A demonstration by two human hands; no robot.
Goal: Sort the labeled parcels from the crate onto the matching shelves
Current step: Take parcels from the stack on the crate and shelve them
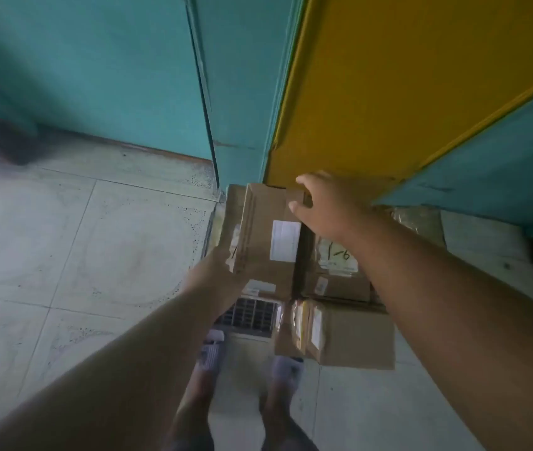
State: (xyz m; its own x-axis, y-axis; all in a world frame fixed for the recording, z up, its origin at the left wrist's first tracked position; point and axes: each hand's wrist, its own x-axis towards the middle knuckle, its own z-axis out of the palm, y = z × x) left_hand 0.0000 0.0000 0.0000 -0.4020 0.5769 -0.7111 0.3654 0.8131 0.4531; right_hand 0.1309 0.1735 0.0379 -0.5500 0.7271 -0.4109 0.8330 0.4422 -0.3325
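Now lifting one cardboard parcel [265, 236] above the crate [248, 315], left hand [218, 271] gripping its near end, right hand [326, 203] curling fingers [300, 182] over its far corner. Probably sitting early or midway: seeing none shelved, still leaving two parcels below, one marked "1-6" [336, 265], one nearer the feet [339, 333].

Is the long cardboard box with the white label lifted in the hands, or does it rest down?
Lifted: the long box is gripped by the right hand at its far end and the left hand at its near end.
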